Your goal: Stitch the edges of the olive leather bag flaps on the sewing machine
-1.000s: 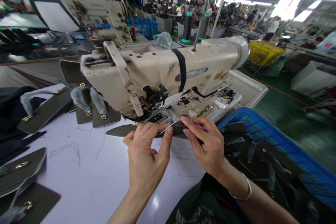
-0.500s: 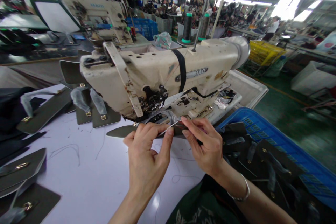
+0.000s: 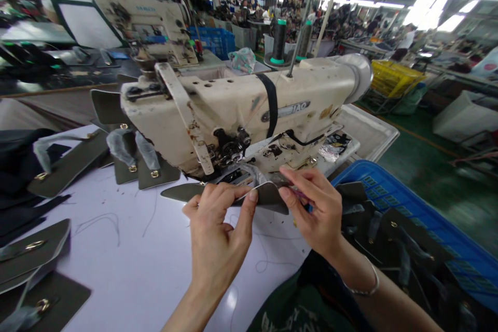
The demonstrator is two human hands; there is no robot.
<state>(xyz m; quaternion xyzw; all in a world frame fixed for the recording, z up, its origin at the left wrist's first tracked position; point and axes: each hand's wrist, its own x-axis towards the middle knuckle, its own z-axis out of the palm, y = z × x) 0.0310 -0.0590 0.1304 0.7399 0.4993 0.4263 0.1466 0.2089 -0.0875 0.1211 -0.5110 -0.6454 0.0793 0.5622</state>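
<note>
My left hand [image 3: 221, 223] pinches the edge of a dark olive panel [image 3: 270, 198] between thumb and fingers, just in front of the sewing machine [image 3: 233, 96]. A clear-plastic-wrapped strap [image 3: 254, 172] curves up from behind the panel, and a thin pale edge runs along its top. My right hand [image 3: 317, 210] is closed at the panel's right end, thumb and fingertips drawn together. Small purple and blue bits show between its fingers, but what it holds is too small to name.
Similar panels with gold fittings lie at left, one pair near a panel [image 3: 72, 163]. A blue basket [image 3: 389, 187] full of panels stands at right. Loose threads [image 3: 99, 225] lie on the white tabletop [image 3: 128, 275]. Thread cones [image 3: 279, 41] stand behind the machine.
My right hand has moved slightly right, away from my left. More of the panel's right part now shows between the hands. My left hand keeps its pinch.
</note>
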